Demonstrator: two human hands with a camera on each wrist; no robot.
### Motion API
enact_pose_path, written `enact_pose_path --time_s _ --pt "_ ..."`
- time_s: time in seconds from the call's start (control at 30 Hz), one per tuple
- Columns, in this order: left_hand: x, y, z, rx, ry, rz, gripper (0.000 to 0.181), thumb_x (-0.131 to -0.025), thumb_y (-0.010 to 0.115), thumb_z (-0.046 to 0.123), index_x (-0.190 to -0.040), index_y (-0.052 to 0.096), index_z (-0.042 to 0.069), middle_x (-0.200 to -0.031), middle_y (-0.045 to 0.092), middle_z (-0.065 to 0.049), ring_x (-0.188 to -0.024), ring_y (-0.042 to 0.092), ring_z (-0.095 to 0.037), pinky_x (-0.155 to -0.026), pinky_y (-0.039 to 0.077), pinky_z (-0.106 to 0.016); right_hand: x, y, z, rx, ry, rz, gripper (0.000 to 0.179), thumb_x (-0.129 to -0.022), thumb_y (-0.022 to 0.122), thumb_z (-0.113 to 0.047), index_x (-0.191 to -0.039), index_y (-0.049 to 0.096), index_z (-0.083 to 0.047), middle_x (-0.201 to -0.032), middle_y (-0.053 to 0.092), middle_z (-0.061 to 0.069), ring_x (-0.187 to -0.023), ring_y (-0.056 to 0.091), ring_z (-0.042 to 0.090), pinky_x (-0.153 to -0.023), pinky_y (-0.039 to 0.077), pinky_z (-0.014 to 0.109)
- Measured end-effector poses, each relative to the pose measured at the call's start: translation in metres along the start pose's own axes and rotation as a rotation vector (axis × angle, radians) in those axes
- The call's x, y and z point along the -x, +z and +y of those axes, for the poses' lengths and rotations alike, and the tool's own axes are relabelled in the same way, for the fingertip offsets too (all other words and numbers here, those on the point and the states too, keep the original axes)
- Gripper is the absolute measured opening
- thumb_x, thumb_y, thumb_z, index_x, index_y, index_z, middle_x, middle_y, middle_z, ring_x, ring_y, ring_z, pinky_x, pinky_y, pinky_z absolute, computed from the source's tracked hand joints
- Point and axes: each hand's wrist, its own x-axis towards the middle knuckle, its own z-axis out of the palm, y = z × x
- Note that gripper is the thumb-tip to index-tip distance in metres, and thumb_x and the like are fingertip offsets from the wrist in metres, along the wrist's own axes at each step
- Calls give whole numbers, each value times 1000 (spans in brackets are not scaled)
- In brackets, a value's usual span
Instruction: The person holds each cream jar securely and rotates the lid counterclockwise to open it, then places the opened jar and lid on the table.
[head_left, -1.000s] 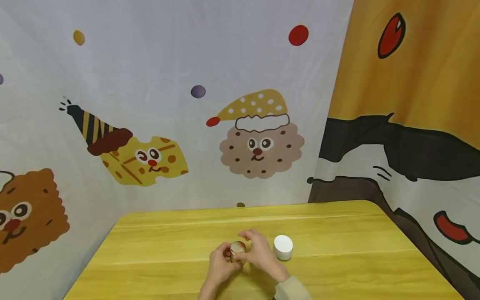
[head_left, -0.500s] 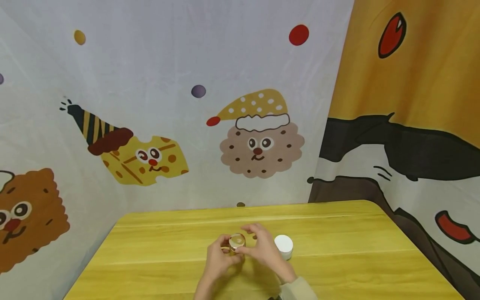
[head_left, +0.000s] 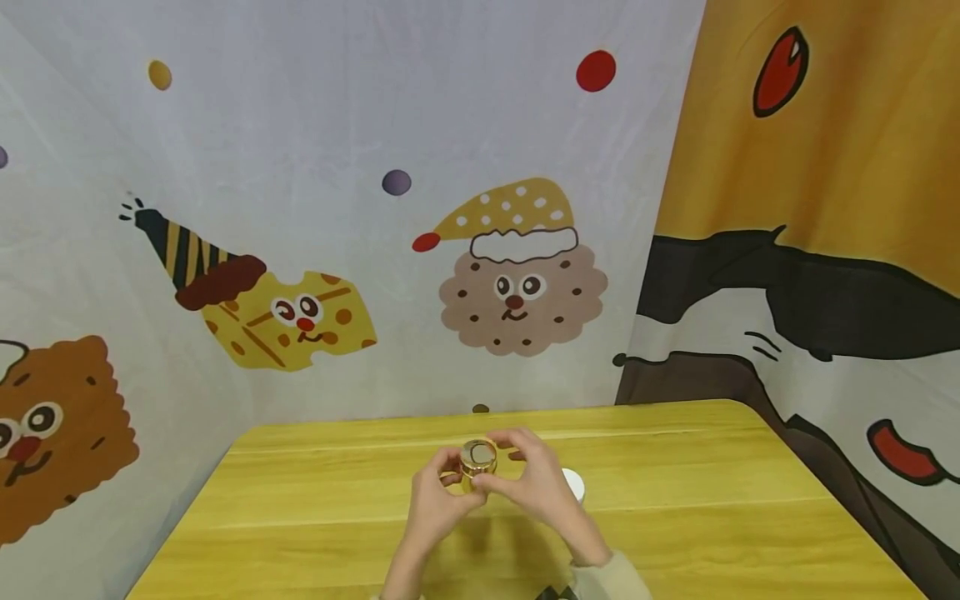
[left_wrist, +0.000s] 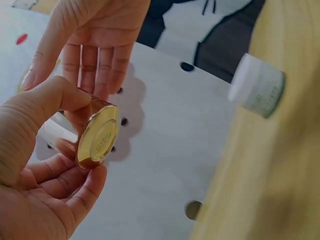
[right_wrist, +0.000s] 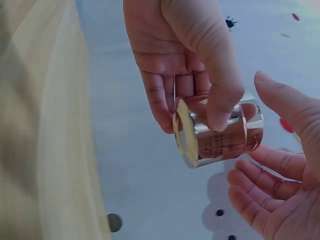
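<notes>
My left hand (head_left: 433,504) grips a small shiny gold-copper cosmetic jar (head_left: 478,460), thumb on one side and fingers on the other. In the left wrist view the jar's gold base (left_wrist: 105,134) faces the camera, with an embossed round mark. The right wrist view shows it from the side, tilted, with small print on its wall. Around its other end, my right hand (head_left: 542,483) is spread, the thumb apart from the jar. Whether its index finger touches the rim I cannot tell. Beyond the right wrist, a white-lidded jar (left_wrist: 257,86) stands on the table, partly hidden in the head view.
The yellow wood-grain table (head_left: 337,500) has rounded far corners. Behind it hangs a pale curtain (head_left: 315,100) printed with cartoon snacks, with an orange and black cloth section (head_left: 847,192) at the right.
Both hands have risen and moved slightly away from the body with the gold-copper jar. The right hand's fingers have spread a little, and its wrist now covers part of the white-lidded jar.
</notes>
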Motion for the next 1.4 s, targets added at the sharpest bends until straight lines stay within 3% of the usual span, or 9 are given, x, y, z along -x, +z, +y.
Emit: enact_pose_path --time_s 0.23,0.57,0.93,1.13,1.4 --pt "-1 -3 26 69 16 12 41 -67 77 1 -104 60 0 -97 62 -8 -91 55 -17 -81 51 -30 -4 -11 -18 -18 -27 62 48 -71 82 -22 -113 64 -8 -106 64 5 -97 60 21 -81 52 38" --pt "-3 -1 54 88 60 36 37 -67 78 3 -101 62 0 -91 62 -5 -85 57 -16 -78 52 -30 -7 -22 -34 -45 -40 100 39 -76 78 -22 -110 66 -7 -100 64 1 -93 60 17 -80 51 37" --pt "-3 6 71 113 91 25 35 -67 77 3 -99 63 1 -93 63 -4 -86 58 -16 -77 52 -28 -7 -33 -47 -49 -31 137 33 -75 79 -23 -103 68 -10 -96 65 -1 -90 60 17 -80 50 39" --pt "-2 7 78 133 93 -15 31 -67 76 1 -96 65 4 -87 63 -2 -81 56 -14 -76 52 -28 -6 -41 -50 -73 -98 140 24 -74 79 -15 -95 68 -10 -91 63 -3 -83 60 12 -76 52 32" --pt "2 5 82 181 113 -73 32 -67 76 1 -98 68 8 -89 66 0 -81 59 -14 -76 52 -30 -4 -51 -49 -170 -148 55 21 -77 76 -10 -97 68 -7 -92 64 4 -82 60 13 -75 52 31"
